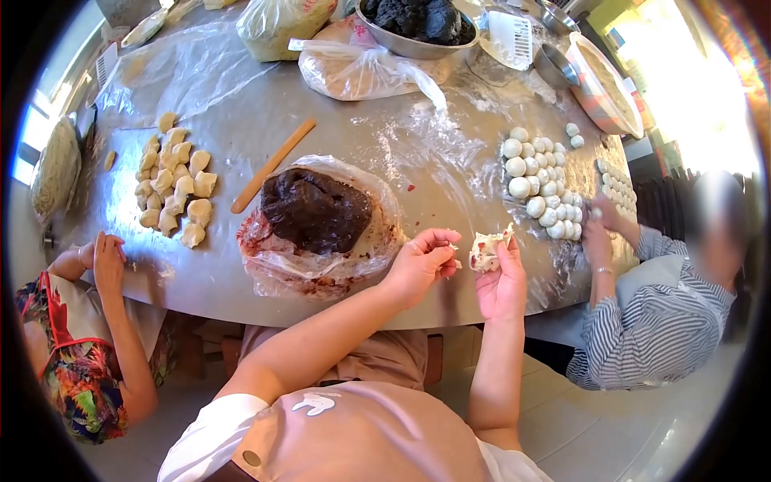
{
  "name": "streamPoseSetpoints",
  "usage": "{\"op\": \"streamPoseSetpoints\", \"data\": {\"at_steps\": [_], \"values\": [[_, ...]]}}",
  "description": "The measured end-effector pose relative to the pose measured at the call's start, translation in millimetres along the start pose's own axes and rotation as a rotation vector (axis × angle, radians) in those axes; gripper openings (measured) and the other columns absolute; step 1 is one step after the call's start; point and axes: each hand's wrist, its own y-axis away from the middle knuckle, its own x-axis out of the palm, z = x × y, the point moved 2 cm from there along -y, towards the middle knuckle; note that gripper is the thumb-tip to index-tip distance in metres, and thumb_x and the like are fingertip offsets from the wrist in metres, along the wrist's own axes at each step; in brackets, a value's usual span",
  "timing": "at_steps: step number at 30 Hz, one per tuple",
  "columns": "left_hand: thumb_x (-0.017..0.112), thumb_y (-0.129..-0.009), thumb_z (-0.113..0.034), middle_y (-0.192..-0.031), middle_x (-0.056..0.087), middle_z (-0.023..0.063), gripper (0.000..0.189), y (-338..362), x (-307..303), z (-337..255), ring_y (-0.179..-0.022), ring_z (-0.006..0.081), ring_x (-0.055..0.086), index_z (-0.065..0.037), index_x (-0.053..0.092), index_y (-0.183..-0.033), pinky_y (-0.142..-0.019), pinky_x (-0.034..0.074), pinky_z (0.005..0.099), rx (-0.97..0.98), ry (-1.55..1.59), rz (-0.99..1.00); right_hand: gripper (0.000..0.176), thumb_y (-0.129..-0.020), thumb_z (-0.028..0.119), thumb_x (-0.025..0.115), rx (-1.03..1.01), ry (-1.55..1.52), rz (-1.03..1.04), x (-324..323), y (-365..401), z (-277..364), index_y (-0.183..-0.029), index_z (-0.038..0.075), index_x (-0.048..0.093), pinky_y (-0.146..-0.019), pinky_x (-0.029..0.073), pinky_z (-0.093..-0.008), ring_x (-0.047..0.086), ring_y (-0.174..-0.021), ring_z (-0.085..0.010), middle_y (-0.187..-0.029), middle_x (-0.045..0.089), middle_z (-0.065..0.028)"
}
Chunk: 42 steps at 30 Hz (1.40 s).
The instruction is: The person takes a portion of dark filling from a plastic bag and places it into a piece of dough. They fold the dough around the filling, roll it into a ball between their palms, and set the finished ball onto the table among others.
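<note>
Nearest me is the apron (345, 434), on the near side of the dark lump (315, 210). Just R of the lump, L hand (416, 269) has thumb & index curled close, dough scraps at the tips; can't tell how firmly they're gripped. R hand (503, 291), farther R of the lump, has the red-flecked dough (484, 253) pinched btwn thumb & fingers. That pc sits just R of the L fingertips, small gap, long axis slanting away to the R; R hand's nearer, touching it. Beyond the lump's L side: wooden stick (277, 163), then pale dough pcs (183, 186). Well R of the lump: white balls (519, 187), co-worker's hands (597, 243) by them. Far past the lump: tied bag (341, 79), metal bowl (418, 50).
</note>
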Motion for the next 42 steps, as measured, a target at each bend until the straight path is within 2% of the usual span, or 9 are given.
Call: {"op": "streamPoseSetpoints", "data": {"at_steps": [3,6,9,15,18,24,27,36,42], "values": [[0.058,-0.092,-0.006,-0.087,0.058,-0.0001,0.013,-4.3,-0.3,9.0,-0.077,0.0088,0.055,-0.005,0.061,-0.105,-0.069,0.047,0.0220,0.066,-0.122,0.033,0.025,-0.093,0.009,0.049,0.001,0.064,-0.032,8.1,2.0,-5.6,-0.117,0.005,0.049,-0.077,0.052,-0.0335,0.061,-0.093,-0.0204,-0.107,0.059,-0.0094],[0.062,-0.089,-0.008,-0.083,0.058,-0.0010,0.012,-3.0,-1.0,6.2,-0.071,0.0055,0.050,-0.004,0.061,-0.100,-0.060,0.042,0.0202,0.121,-0.173,0.022,0.026,-0.091,0.007,0.047,0.072,0.050,0.005,5.3,2.5,-9.6,-0.117,0.003,0.049,-0.081,0.051,-0.0356,0.060,-0.096,-0.0218,-0.107,0.058,-0.0111],[0.064,-0.088,-0.008,-0.088,0.059,0.0020,0.012,0.7,-0.9,-1.0,-0.072,0.0084,0.053,-0.004,0.059,-0.099,-0.064,0.045,0.0214,0.127,-0.210,-0.012,0.028,-0.089,0.006,0.046,0.112,0.059,0.088,8.0,4.9,-10.3,-0.117,0.001,0.049,-0.083,0.050,-0.0366,0.059,-0.098,-0.0216,-0.108,0.058,-0.0113],[0.063,-0.088,-0.004,-0.084,0.059,0.0030,0.011,-5.5,-4.4,2.0,-0.069,0.0078,0.054,-0.001,0.058,-0.097,-0.062,0.046,0.0213,0.182,-0.283,-0.050,0.023,-0.091,0.003,0.049,0.006,0.262,0.064,17.1,11.1,-14.0,-0.113,0.000,0.051,-0.082,0.050,-0.0331,0.060,-0.094,-0.0186,-0.105,0.059,-0.0102],[0.060,-0.087,-0.003,-0.078,0.060,0.0025,0.009,-6.7,-2.6,2.3,-0.063,0.0078,0.056,0.000,0.059,-0.095,-0.058,0.046,0.0212,0.204,-0.346,-0.097,0.021,-0.092,0.003,0.050,-0.016,0.237,0.038,15.2,9.9,-12.9,-0.112,-0.001,0.052,-0.081,0.050,-0.0315,0.061,-0.092,-0.0178,-0.104,0.060,-0.0099],[0.062,-0.087,-0.007,-0.080,0.059,0.0023,0.011,-8.9,-6.1,4.9,-0.069,0.0079,0.056,-0.002,0.059,-0.096,-0.063,0.047,0.0207,0.082,-0.095,-0.123,0.019,-0.091,0.003,0.051,-0.135,0.042,0.001,13.0,0.6,1.7,-0.110,0.000,0.052,-0.081,0.051,-0.0331,0.061,-0.091,-0.0194,-0.103,0.060,-0.0104],[0.065,-0.088,-0.009,-0.091,0.058,0.0012,0.013,-5.3,-3.2,6.0,-0.079,0.0070,0.055,-0.005,0.058,-0.098,-0.073,0.049,0.0228,0.038,-0.146,-0.038,0.019,-0.091,0.004,0.050,-0.132,0.012,0.018,13.1,-0.2,4.9,-0.109,0.000,0.051,-0.081,0.051,-0.0330,0.061,-0.092,-0.0205,-0.103,0.061,-0.0112],[0.071,-0.084,-0.013,-0.083,0.056,-0.0019,0.020,-4.4,3.6,8.7,-0.072,0.0052,0.051,-0.006,0.055,-0.095,-0.063,0.044,0.0193,0.265,-0.230,-0.019,0.019,-0.092,0.006,0.046,0.021,-0.011,0.038,21.6,9.4,-15.6,-0.109,0.000,0.050,-0.083,0.051,-0.0330,0.061,-0.094,-0.0215,-0.105,0.060,-0.0122],[0.066,-0.088,-0.010,-0.083,0.059,0.0002,0.009,-2.5,1.5,4.1,-0.072,0.0094,0.056,-0.009,0.057,-0.089,-0.061,0.048,0.0224,-0.010,-0.024,0.038,0.019,-0.093,0.006,0.045,0.114,-0.147,0.021,1.6,0.3,-10.4,-0.109,-0.002,0.051,-0.085,0.052,-0.0349,0.062,-0.097,-0.0227,-0.106,0.061,-0.0133]]}}
